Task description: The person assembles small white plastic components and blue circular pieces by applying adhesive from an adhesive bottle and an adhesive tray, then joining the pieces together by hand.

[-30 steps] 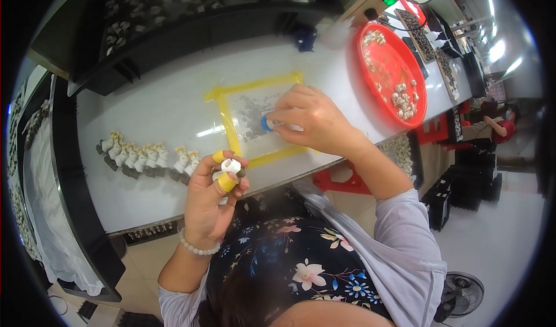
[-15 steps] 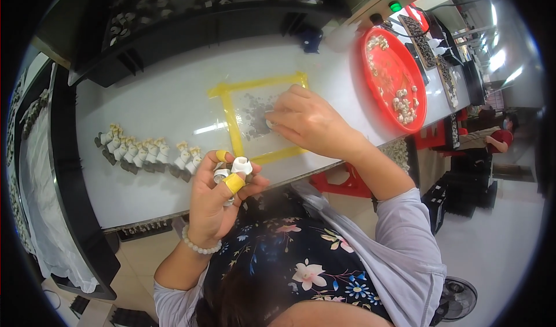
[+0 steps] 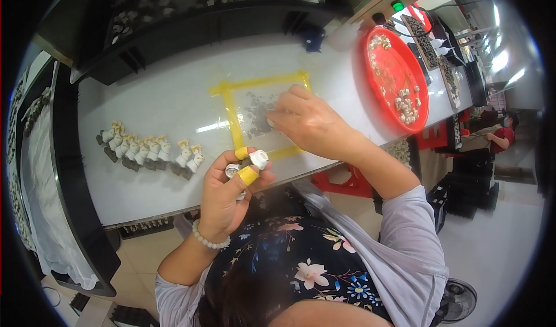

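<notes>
My left hand, with yellow wraps on its thumb and a finger, is closed around several small white pieces. One white piece sticks up at the fingertips, a hollow round one beside it. Farther right, my right hand is pinched low over a clear sheet edged with yellow tape and smeared with dark grey spots. A pale bit shows at its fingertips; the fingers mostly hide it. Left of my hands stands a slanting row of small white figurines with yellowish tops and grey lower parts.
A round red tray holding small white pieces sits at the right on the white table. A dark tray of small parts spans the back. A black-edged rack is at far left. Another person is off right.
My left hand has shifted right and slightly up, and the white piece at its fingertips has tilted to the right. My right hand remains at nearly the same spot over the spotted sheet.
</notes>
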The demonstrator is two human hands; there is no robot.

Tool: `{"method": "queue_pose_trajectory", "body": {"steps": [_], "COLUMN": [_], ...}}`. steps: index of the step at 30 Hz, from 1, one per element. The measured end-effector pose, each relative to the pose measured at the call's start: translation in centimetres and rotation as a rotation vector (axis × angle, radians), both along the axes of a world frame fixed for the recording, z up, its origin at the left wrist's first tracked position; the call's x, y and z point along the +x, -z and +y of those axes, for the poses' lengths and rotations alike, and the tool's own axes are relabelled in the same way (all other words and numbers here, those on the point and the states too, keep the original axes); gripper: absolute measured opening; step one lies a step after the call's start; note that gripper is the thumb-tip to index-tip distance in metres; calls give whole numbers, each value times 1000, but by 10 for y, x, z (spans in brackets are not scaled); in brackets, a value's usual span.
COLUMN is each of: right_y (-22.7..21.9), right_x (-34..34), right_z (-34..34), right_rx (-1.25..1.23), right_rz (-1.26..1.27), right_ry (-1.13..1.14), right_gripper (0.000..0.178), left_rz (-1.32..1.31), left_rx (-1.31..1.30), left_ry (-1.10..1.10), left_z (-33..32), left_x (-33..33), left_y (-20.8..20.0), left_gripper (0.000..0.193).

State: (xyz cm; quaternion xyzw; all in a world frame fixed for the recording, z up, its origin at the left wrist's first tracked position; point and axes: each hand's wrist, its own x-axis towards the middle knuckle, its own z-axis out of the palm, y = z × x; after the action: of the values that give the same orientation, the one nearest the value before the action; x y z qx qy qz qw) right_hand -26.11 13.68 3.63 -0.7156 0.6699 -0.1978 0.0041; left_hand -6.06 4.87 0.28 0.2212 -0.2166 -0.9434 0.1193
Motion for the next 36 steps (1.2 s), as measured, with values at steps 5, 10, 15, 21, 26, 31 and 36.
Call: {"method": "queue_pose_trajectory", "body": {"steps": [5,10,15,21,26,31,36], "right_y": [5,2,-4,-16,-15,-15,-12], "right_x": [-2,-2,8,22,24,25,26], "right_z": [2,15,26,30,31,31,31], "right_rx": [-41,-104,-10,77,45,48,27], "right_rz": [-14,-290,-777,-1025,-986,-909,-870], "right_ry": [-4,156,271,287,230,219,181], "right_gripper": [21,23,22,22,22,24,26], "left_rz": [46,70,70,73,66,75,57], "left_rx": [1,-91,-121,-128,-144,-160,-178], "left_ry": [-3,-42,-66,-97,-95,-97,-110], "left_z": [4,8,8,9,10,11,13], "left_x": [-4,-7,-12,-15,-15,-14,-15], "left_y": [6,10,8,9,10,11,11], "left_gripper": [24,24,23,24,24,24,23]}}
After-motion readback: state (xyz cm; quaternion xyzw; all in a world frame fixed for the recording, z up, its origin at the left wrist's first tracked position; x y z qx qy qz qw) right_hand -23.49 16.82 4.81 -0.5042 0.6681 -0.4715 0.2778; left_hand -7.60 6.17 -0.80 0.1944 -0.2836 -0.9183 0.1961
